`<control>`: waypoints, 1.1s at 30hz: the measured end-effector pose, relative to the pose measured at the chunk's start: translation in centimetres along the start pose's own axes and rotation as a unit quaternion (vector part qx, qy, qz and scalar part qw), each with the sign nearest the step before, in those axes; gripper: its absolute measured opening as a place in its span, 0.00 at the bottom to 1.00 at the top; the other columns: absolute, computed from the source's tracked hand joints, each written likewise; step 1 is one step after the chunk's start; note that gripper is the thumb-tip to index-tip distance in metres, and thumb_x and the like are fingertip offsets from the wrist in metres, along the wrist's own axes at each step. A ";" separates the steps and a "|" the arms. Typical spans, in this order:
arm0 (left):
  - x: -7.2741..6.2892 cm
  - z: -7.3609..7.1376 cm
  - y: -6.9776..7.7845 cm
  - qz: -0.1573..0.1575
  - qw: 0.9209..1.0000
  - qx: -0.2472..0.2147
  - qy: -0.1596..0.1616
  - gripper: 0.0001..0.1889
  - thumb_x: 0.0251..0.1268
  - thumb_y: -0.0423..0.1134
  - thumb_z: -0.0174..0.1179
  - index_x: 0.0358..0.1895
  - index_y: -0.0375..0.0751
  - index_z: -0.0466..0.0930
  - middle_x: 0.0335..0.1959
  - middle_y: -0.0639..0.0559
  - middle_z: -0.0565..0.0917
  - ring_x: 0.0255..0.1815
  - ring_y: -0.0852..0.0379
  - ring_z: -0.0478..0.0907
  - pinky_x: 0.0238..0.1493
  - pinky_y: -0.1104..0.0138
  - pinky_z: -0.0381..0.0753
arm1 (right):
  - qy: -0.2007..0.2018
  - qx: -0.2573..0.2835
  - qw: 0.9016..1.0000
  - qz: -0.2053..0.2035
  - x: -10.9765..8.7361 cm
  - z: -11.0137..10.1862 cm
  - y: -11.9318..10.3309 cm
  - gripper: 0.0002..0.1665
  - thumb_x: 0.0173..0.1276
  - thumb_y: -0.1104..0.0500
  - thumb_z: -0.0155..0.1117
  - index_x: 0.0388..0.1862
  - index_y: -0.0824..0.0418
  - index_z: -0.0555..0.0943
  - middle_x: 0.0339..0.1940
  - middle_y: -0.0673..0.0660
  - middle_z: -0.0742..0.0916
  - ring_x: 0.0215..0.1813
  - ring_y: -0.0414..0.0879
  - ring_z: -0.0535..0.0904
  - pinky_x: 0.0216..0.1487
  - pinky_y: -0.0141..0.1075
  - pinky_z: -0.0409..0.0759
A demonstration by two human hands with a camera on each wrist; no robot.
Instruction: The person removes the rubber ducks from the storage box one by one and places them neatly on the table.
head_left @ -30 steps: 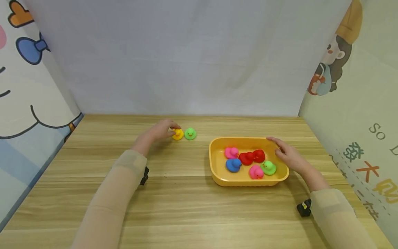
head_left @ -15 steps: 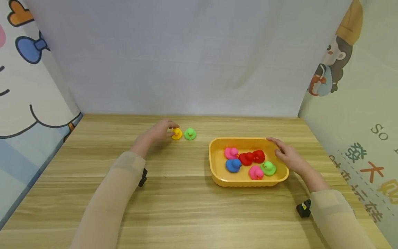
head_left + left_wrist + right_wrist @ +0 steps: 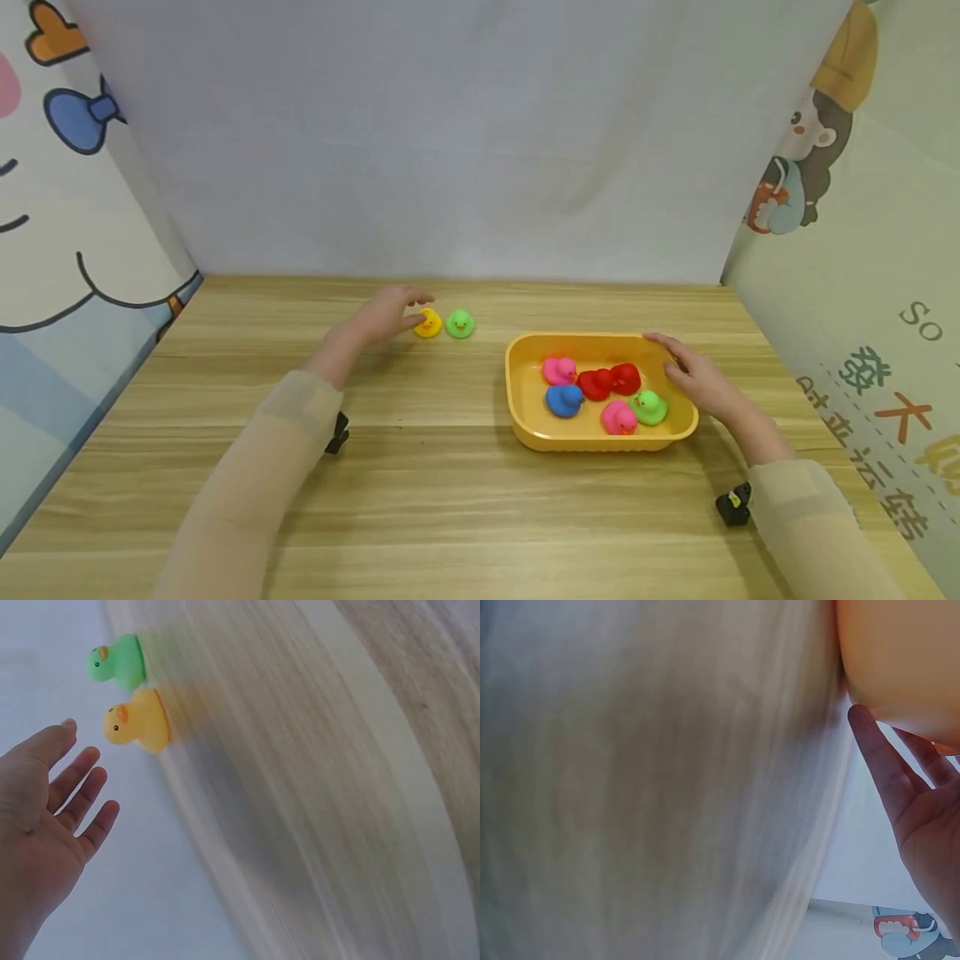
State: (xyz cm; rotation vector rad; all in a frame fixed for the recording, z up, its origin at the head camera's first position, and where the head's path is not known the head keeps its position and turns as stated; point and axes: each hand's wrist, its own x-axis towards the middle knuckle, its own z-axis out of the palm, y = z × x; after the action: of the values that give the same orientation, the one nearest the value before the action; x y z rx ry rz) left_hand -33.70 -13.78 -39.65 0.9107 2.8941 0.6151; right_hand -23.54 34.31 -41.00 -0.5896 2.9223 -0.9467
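Note:
My left hand (image 3: pixel 384 317) hovers behind and left of a yellow rubber duck (image 3: pixel 428 323), fingers spread. The left wrist view shows a gap between the fingers and the yellow duck (image 3: pixel 142 721). Just right of it sits a green rubber duck (image 3: pixel 460 323). A yellow plastic basin (image 3: pixel 536 432) stands to the right. Inside lie several rubber ducks, among them a blue one (image 3: pixel 563 400), a pink one (image 3: pixel 618 417) and a green one (image 3: pixel 648 407). My right hand (image 3: pixel 701 383) rests against the basin's right end; its fairly straight fingers touch the outer wall (image 3: pixel 907 667).
The wood-grain table (image 3: pixel 420 508) runs back to a white cloth backdrop (image 3: pixel 450 167). Printed cartoon panels stand on both sides. A small black device (image 3: pixel 337 433) sits at the left wrist, another black device (image 3: pixel 733 504) at the right.
The left hand's fingers have opened slightly around the yellow duck, and the left forearm has shifted a little left. The right hand and the basin have stayed in place.

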 end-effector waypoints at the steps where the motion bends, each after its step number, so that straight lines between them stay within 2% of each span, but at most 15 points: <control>1: -0.1 -0.1 0.2 -0.001 1.000 0.001 0.001 0.20 0.67 0.35 0.57 0.61 0.32 0.72 0.57 0.37 0.76 0.56 0.41 0.73 0.58 0.52 0.73 | -0.001 0.001 1.000 0.001 0.0 0.0 0.0 0.27 0.71 0.68 0.45 0.70 0.63 0.62 0.67 0.72 0.69 0.47 0.59 0.71 0.49 0.50 0.71; 11: -1.1 -1.1 2.0 -0.008 1.000 0.011 0.021 0.20 0.67 0.36 0.57 0.60 0.33 0.73 0.56 0.37 0.77 0.55 0.41 0.74 0.57 0.52 0.74 | -0.011 0.017 1.000 0.010 -0.2 0.0 -0.1 0.28 0.72 0.68 0.45 0.70 0.63 0.62 0.68 0.72 0.67 0.52 0.60 0.69 0.57 0.56 0.69; 16: -1.4 -1.5 2.9 -0.011 0.999 0.021 0.030 0.22 0.66 0.37 0.58 0.61 0.33 0.72 0.56 0.37 0.77 0.55 0.41 0.74 0.57 0.51 0.74 | -0.011 0.014 1.000 0.010 -0.2 0.0 0.0 0.28 0.72 0.68 0.45 0.70 0.63 0.62 0.68 0.71 0.68 0.51 0.60 0.69 0.53 0.53 0.69; 24: -1.9 -2.3 4.7 -0.036 0.998 0.026 0.035 0.24 0.66 0.42 0.58 0.63 0.35 0.71 0.57 0.40 0.77 0.60 0.42 0.71 0.61 0.51 0.70 | -0.008 0.005 1.000 0.005 -0.2 0.0 0.2 0.27 0.72 0.68 0.45 0.70 0.64 0.62 0.67 0.72 0.68 0.48 0.60 0.70 0.49 0.51 0.69; 33: -2.4 -2.9 6.7 -0.012 0.997 0.036 0.073 0.23 0.66 0.42 0.58 0.61 0.35 0.73 0.58 0.41 0.77 0.61 0.42 0.70 0.63 0.51 0.68 | -0.006 0.002 1.000 0.004 0.0 -0.1 0.1 0.27 0.71 0.68 0.45 0.70 0.64 0.62 0.67 0.72 0.69 0.46 0.59 0.71 0.48 0.49 0.70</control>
State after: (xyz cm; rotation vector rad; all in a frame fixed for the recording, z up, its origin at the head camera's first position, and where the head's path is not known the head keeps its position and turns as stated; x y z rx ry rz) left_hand -28.57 -11.15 -34.58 0.8737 3.0701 0.6046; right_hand -23.55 34.45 -41.01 -0.5799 2.9102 -0.9439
